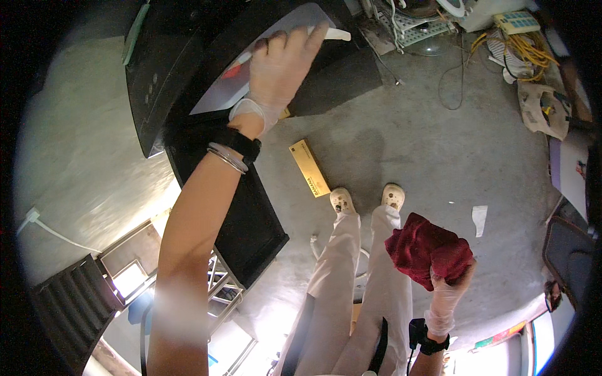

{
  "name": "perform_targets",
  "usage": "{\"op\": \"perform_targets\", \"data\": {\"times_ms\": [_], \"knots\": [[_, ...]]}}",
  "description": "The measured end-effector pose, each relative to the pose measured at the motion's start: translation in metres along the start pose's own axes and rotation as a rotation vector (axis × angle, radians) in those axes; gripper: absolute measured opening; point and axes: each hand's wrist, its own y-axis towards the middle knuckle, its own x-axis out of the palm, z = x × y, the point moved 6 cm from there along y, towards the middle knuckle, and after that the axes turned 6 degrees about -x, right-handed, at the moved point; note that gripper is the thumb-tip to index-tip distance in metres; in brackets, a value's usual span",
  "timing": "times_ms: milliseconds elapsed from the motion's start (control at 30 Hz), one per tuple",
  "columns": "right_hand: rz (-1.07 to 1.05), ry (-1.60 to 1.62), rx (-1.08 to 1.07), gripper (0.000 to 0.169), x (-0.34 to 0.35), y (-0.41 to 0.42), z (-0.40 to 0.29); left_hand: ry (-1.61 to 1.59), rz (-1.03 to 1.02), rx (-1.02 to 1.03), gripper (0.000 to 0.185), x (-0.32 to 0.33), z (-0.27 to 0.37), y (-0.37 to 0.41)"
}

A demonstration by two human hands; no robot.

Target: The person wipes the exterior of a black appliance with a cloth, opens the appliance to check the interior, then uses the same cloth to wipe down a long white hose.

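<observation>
My left hand (284,66), in a thin translucent glove, reaches over black furniture (225,188) at the upper left. Its fingers curl around a white object (338,34), whose end sticks out past the index finger; the palm hides the rest. Right beneath that hand lies a pale lavender panel or box (216,101) with a red patch; whether the two touch is unclear. At the lower right, my right hand (447,291), gloved too, grips a crumpled dark red cloth (430,251). Below the left hand, a flat gold-coloured carton (309,168) bearing print rests on the floor beside my shoe.
Yellow cable (536,58) lies coiled at the upper right by a power strip (517,22). Loose thin cords (454,101) trail over the grey floor (423,141). A scrap of white paper (479,220) lies right of my feet. A metal frame (228,291) stands lower left.
</observation>
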Motion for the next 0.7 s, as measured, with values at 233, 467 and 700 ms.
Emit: {"op": "perform_targets", "data": {"times_ms": [233, 467, 700], "knots": [[-0.016, -0.063, 0.024, 0.058, 0.004, 0.002, -0.002, -0.104, -0.282, -0.295, 0.060, 0.068, -0.043, -0.020], [0.020, -0.079, 0.000, 0.057, 0.007, 0.006, -0.002, -0.260, -0.393, -0.236, 0.054, 0.070, -0.032, -0.026], [-0.011, -0.015, 0.044, 0.057, 0.012, 0.006, -0.004, -0.112, -0.366, -0.217, 0.052, 0.044, -0.010, -0.022]]}}
